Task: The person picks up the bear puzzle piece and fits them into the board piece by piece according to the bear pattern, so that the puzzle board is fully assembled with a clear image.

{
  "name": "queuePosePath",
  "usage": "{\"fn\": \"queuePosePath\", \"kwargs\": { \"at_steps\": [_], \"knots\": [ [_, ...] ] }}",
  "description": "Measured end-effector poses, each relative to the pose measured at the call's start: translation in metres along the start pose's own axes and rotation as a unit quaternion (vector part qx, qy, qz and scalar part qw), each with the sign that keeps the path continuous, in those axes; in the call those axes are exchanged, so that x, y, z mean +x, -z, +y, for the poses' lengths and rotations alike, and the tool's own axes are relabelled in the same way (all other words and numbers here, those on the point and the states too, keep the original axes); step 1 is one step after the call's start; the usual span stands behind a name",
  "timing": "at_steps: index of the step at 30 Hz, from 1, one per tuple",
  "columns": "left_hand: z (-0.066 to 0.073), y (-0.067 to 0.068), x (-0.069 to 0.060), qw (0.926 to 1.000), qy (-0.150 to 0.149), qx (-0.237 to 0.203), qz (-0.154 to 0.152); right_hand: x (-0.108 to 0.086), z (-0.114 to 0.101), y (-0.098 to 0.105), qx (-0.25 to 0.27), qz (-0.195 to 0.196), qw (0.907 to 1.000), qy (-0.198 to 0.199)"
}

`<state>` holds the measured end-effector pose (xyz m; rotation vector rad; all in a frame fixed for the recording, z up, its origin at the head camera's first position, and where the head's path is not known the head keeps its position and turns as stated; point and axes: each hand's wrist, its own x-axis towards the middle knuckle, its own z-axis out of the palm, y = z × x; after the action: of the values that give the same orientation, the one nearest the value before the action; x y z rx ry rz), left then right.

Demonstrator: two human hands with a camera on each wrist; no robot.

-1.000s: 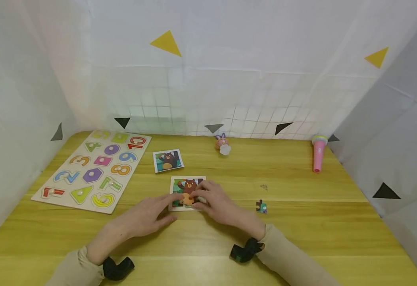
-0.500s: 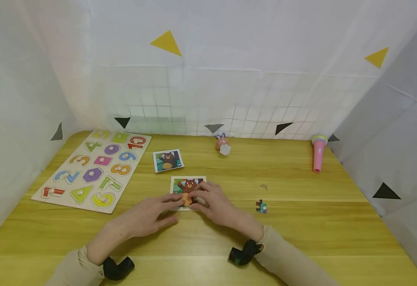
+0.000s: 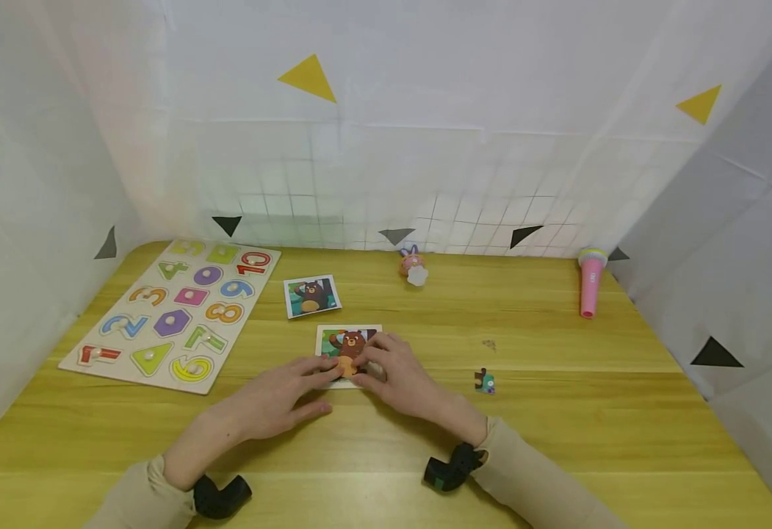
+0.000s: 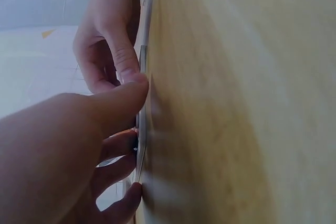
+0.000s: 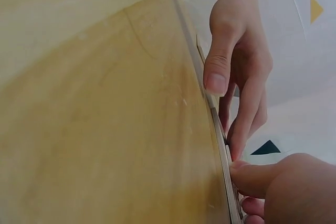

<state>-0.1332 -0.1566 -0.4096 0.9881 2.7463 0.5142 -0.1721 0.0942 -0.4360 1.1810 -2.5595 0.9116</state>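
Note:
A small framed bear jigsaw puzzle (image 3: 351, 342) lies flat on the table, its lower part partly covered by fingers. My left hand (image 3: 276, 400) rests with nearly straight fingers on its lower left, thumb apart from the rest. At the lower right, my right hand (image 3: 402, 378) pinches a puzzle piece at the bear's orange belly between thumb and index finger; the fingers hide most of that piece. In the left wrist view, the frame's thin edge (image 4: 143, 135) shows beside the left fingers. Off to the right lies a loose teal and brown puzzle piece (image 3: 485, 382).
A bear picture card (image 3: 313, 296) lies behind the puzzle. At left is a wooden number and shape board (image 3: 93, 339). A rabbit-eared figure (image 3: 412, 266) stands at the back, a pink toy microphone (image 3: 589, 290) at far right. A small dull scrap (image 3: 488, 344) lies right of centre.
The right thumb and fingers have shifted slightly at the puzzle's lower right, and the left fingers have moved a little farther onto its lower part. The other things have stayed put.

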Motion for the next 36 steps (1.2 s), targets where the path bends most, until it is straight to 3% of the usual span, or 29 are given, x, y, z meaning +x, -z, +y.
{"fn": "queuePosePath", "kwargs": {
  "at_steps": [10, 22, 28, 36],
  "knots": [
    [0.0033, -0.0014, 0.0008, 0.9997, -0.007, 0.020, 0.007, -0.0003, -0.0001, 0.0020, 0.010, -0.004, 0.9997, -0.021],
    [0.0064, -0.0028, 0.0013, 0.9989, -0.008, 0.045, -0.006, -0.0003, 0.0022, 0.0018, 0.008, -0.016, 0.9993, -0.034],
    [0.0070, -0.0047, 0.0012, 0.9982, -0.017, 0.057, 0.007, -0.0003, 0.0015, 0.0034, 0.020, -0.025, 0.9985, -0.045],
    [0.0032, -0.0007, 0.0023, 0.9998, -0.001, -0.015, 0.013, 0.0007, 0.0006, 0.0035, 0.022, -0.023, 0.9987, -0.041]
  ]
}}
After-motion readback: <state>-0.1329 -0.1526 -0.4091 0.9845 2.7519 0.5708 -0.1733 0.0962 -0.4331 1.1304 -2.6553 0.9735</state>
